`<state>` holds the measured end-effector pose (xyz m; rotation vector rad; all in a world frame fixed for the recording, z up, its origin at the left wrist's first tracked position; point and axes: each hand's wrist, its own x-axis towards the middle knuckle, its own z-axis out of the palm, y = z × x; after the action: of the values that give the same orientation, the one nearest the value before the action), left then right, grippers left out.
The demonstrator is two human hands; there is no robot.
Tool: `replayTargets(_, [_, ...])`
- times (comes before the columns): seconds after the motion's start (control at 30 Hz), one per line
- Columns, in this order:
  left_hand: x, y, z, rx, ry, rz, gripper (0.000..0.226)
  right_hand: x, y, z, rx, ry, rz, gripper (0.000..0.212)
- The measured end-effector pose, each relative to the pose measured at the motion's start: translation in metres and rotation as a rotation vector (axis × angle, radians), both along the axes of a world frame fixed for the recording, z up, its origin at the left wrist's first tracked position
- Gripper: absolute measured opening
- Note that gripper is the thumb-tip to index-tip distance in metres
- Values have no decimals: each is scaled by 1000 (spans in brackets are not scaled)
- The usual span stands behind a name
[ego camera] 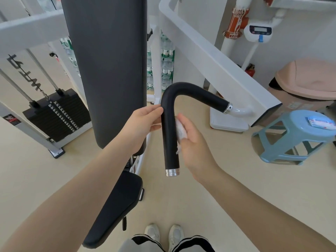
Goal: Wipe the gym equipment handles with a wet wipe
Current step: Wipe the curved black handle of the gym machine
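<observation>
A black foam-covered handle point(170, 142), bent like an upside-down L, hangs in the middle of the head view and ends in a silver cap near me. My right hand point(192, 142) presses a crumpled white wet wipe point(181, 132) against the right side of its vertical part. My left hand point(143, 122) touches the handle's left side near the bend, fingers spread along it and holding nothing. The handle's far end joins the white machine arm point(214, 57) through a silver collar.
A tall dark back pad point(109, 70) and a black seat point(116, 206) stand just left of the handle. A weight stack point(54, 113) sits far left. At right is a blue plastic stool point(298, 135) with a wet-wipe packet point(321, 121) on top, and a pink bin behind it.
</observation>
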<state>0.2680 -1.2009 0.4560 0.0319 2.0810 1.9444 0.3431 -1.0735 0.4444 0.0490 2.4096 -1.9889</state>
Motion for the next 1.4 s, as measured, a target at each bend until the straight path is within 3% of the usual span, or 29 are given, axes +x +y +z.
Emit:
replayTargets(0.17, [2, -1, 0, 154, -101, 130, 32, 17, 19, -34, 777, 778, 558, 41])
replayTargets(0.27, [7, -2, 3, 196, -139, 154, 36, -11, 33, -16, 1026, 874, 733, 32])
replayTargets(0.37, [12, -4, 5, 195, -127, 194, 38, -50, 26, 8, 1192, 804, 525, 43])
replayTargets(0.47, [11, -8, 6, 173, -118, 272, 39, -52, 14, 11, 1199, 754, 496, 46])
replayTargets(0.6, [10, -13, 9, 151, -113, 314, 37, -45, 29, 1, 1252, 932, 677, 43])
replayTargets(0.67, [10, -11, 12, 134, -114, 322, 35, -65, 30, 9, 1295, 907, 559, 46])
replayTargets(0.8, [10, -5, 17, 100, -81, 339, 23, -107, 24, 34, 1280, 586, 238, 57])
replayTargets(0.93, [10, 1, 16, -40, 9, 194, 25, -104, 54, 24, 1207, 325, -172, 43])
replayTargets(1.03, [9, 15, 18, -42, 59, 64, 27, -73, 80, -4, 1276, 241, -355, 48])
replayTargets(1.13, [6, 23, 20, -3, 69, 77, 36, -77, 72, -11, 1239, 289, -405, 54])
replayTargets(1.27, [4, 20, 21, -6, 67, 53, 38, -90, 63, -11, 1346, 554, -240, 53])
replayTargets(1.4, [4, 18, 17, -20, 71, 38, 35, -76, 87, -17, 1288, 516, -330, 56])
